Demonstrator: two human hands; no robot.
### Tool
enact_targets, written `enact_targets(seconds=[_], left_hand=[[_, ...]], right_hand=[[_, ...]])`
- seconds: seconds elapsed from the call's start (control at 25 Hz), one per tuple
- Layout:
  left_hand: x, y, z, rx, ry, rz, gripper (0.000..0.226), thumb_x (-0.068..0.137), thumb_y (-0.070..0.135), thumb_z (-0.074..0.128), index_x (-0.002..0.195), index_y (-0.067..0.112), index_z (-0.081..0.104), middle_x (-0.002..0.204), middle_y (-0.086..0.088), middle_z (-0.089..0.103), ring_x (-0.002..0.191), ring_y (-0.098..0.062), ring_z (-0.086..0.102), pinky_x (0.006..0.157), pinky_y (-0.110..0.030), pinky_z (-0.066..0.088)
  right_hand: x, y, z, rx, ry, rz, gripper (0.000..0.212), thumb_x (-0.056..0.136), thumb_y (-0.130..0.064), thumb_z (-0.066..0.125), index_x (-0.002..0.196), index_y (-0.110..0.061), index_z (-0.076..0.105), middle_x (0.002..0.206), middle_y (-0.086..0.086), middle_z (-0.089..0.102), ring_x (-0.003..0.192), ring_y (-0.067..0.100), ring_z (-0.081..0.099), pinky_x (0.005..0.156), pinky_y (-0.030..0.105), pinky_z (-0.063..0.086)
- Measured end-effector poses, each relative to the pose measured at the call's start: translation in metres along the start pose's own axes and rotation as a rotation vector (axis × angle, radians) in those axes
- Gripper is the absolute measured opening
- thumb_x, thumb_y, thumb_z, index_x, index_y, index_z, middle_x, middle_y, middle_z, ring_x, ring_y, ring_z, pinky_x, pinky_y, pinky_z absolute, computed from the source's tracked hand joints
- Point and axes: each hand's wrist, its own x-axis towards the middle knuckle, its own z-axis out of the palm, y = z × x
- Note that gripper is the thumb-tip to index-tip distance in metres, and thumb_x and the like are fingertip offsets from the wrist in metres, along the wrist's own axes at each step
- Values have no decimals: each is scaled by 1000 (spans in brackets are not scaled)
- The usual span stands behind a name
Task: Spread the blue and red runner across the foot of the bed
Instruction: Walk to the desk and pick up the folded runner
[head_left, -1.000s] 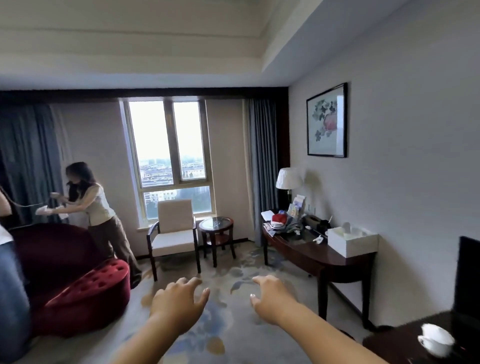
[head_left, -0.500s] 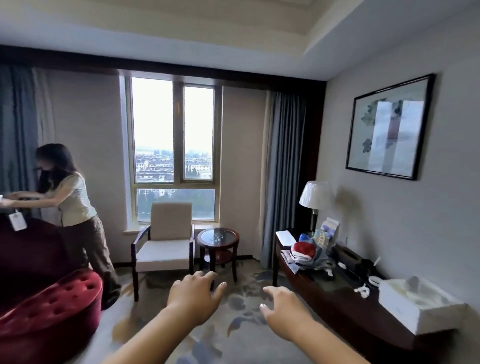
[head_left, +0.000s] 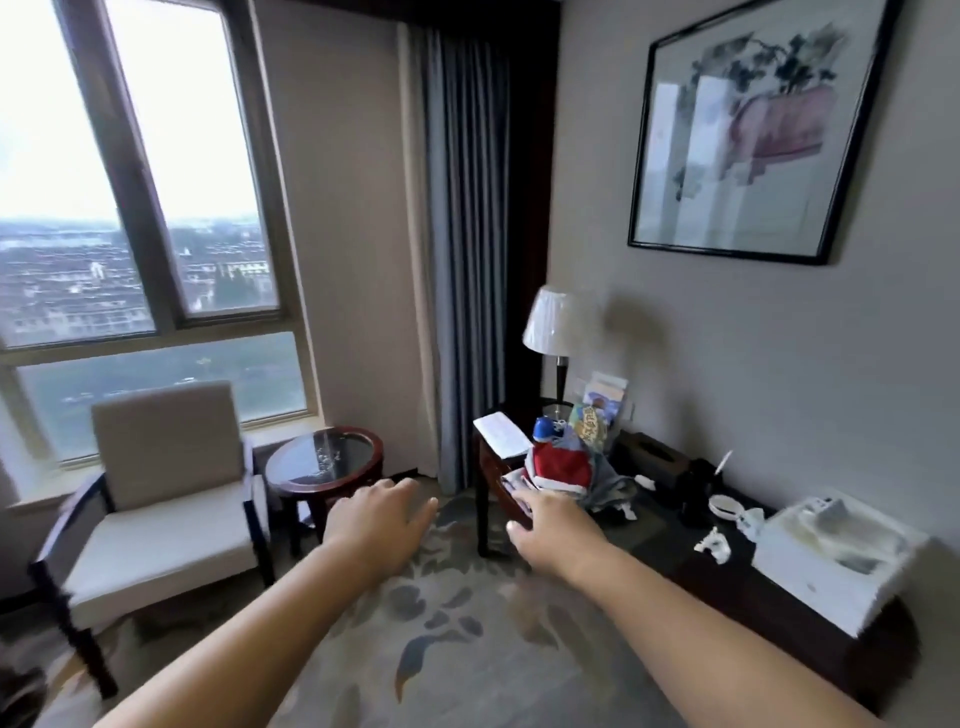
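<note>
A folded bundle of red, blue and white cloth, the runner, lies on the near-left end of a dark wooden desk against the right wall. Both my arms reach forward. My right hand is just in front of the bundle at the desk's edge, fingers apart, holding nothing. Left of it, over the carpet, my left hand is also empty with its fingers spread. No bed is in view.
A white armchair and a round glass-topped side table stand by the window. On the desk are a lamp, brochures, a dark tissue box and a white tray. Patterned carpet lies between chair and desk.
The view has swung right and closer to the desk. The other person and the red sofa have left the frame. Both hands have moved toward the cloth bundle.
</note>
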Motion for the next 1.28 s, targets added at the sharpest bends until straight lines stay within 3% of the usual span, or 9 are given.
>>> enact_targets(seconds=[0.2,0.32,0.44,0.68,0.84,0.96,1.12,1.28], left_hand=[[198,4,49,-4,-26,78,46,94,62,31,109,30,61,113,-4,66,107,-30,63,83,-41,49],[318,21,74,6,-73,127,46,94,59,30,116,33,60,121,-3,65,113,-30,60,91,-43,49],[422,36,104,-21,-100,170,48,94,64,32,128,38,55,128,1,63,119,-26,58,86,-38,45],[602,80,198,-115,-187,376,43,94,62,37,127,40,55,128,3,62,117,-25,59,89,-37,49],[691,99,258,-168,-253,588,39,92,61,40,112,33,60,114,0,66,107,-29,62,80,-37,49],[743,109,293,-168,-314,732,37,92,62,42,108,33,59,115,2,65,109,-27,62,80,-36,45],[780,119,332,-189,-451,830,54,89,70,42,133,42,54,134,4,60,120,-25,57,97,-39,46],[794,137,369,-156,-551,876,62,87,75,38,137,41,50,137,2,58,120,-27,57,93,-42,50]], right_hand=[[200,39,-9,-18,52,36,50,90,-38,52,137,-25,52,135,12,56,119,30,55,97,36,47],[302,73,-18,-3,60,101,53,90,-39,52,140,-24,49,139,13,53,123,32,52,98,37,46],[372,108,-26,-7,67,164,52,90,-35,53,141,-25,49,142,12,51,125,32,50,99,37,44],[493,190,-10,-12,172,342,48,86,-33,51,134,-26,53,134,9,55,120,32,53,95,43,49],[553,225,8,-38,206,543,49,90,-30,55,139,-25,50,134,9,54,122,31,53,99,43,47],[590,238,26,-1,217,683,54,90,-32,54,144,-28,45,136,8,52,128,28,49,103,42,44],[618,250,46,25,242,815,54,93,-30,53,146,-27,42,143,6,47,130,27,47,105,41,42],[631,277,67,59,224,899,54,93,-32,53,146,-25,43,145,8,45,131,28,45,104,43,43]])
